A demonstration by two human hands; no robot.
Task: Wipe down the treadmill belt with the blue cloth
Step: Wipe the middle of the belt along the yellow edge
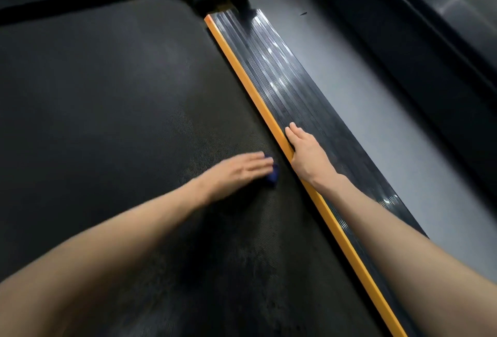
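Cloth [272,172] under left hand [236,172] near belt's [107,121] orange edge [258,99]

Under the left hand [236,172] the soft blue cloth [85,175] lies on the belt [107,110], matt and finely dimpled. Under the right hand [306,153], the ribbed side rail [290,81] shines glossy beside a smooth orange strip [242,67].

Left hand [238,171]: centre frame, blurred, fingers straight, pressing flat on the blue cloth [273,173].
Blue cloth: bunched on the treadmill belt [107,99], near the orange strip [243,74].
Right hand [306,153]: right of centre, flat on the ribbed side rail [293,86], against the orange strip.
Grey floor [376,99]: right of the rail.
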